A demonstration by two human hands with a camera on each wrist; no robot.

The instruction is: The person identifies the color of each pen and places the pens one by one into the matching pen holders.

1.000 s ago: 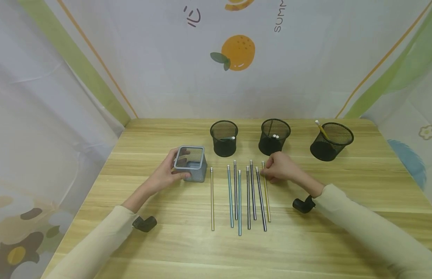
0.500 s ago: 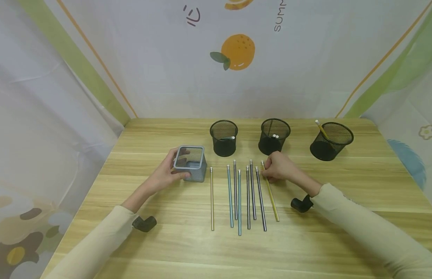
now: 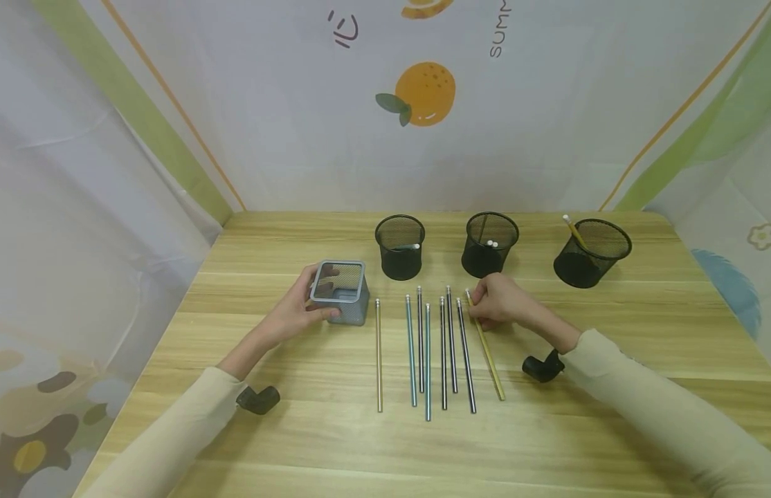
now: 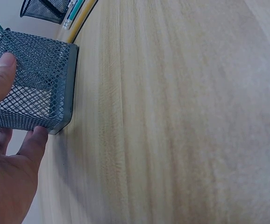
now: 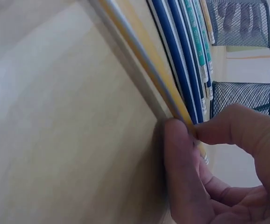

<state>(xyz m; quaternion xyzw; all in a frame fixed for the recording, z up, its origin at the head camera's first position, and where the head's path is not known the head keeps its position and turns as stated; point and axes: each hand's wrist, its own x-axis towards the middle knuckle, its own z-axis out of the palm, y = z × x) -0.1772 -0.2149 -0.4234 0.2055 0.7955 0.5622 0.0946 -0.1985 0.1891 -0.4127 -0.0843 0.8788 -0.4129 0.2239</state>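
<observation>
My left hand (image 3: 292,315) grips a grey square mesh pencil holder (image 3: 354,311), thumb on the near side and fingers around the far left side. In the left wrist view the thumb lies flat on the holder's mesh wall (image 4: 37,84). My right hand (image 3: 502,302) pinches a yellow pencil (image 3: 490,360) near its eraser end between thumb and forefinger. That pencil slants down to the right, apart at its lower end from the row of dark blue pencils (image 3: 466,366). Close by in the row lie two teal pencils (image 3: 412,360) and, farthest left, another yellow pencil (image 3: 379,366).
Three round black mesh cups stand along the back: a left cup (image 3: 401,266) with a pencil inside, a middle cup (image 3: 482,263) showing two white erasers, and a tilted-looking right cup (image 3: 575,270) with a yellow pencil (image 3: 574,232). A printed curtain (image 3: 311,138) hangs behind the table.
The yellow pencil at my right hand has swung its lower end to the right, away from the dark blue pencils, and is now pinched. My left hand and the holder have stayed put.
</observation>
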